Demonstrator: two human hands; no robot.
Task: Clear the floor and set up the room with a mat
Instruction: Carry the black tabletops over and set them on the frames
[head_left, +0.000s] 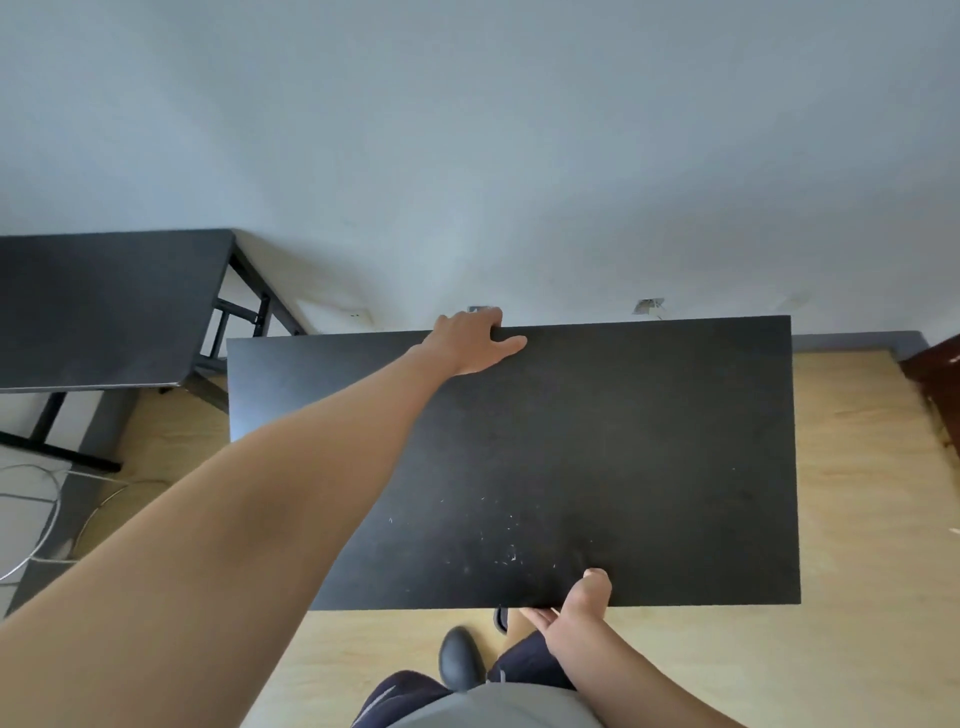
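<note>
A black rectangular table top (623, 457) fills the middle of the head view, above the light wooden floor (872, 493). My left hand (475, 340) reaches across it and grips its far edge, fingers curled over the edge, thumb lying on top. At the near edge my right hand (576, 608) holds the board, thumb pressed on top and fingers underneath. Small white specks dot the surface close to my right hand. The table's legs are hidden beneath the top.
A second black table (104, 312) with a metal frame stands at the left against the white wall (467, 156). White cables (47, 519) lie on the floor at the far left. A dark wooden edge (935, 384) shows at the right. My dark shoe (460, 657) is below the board.
</note>
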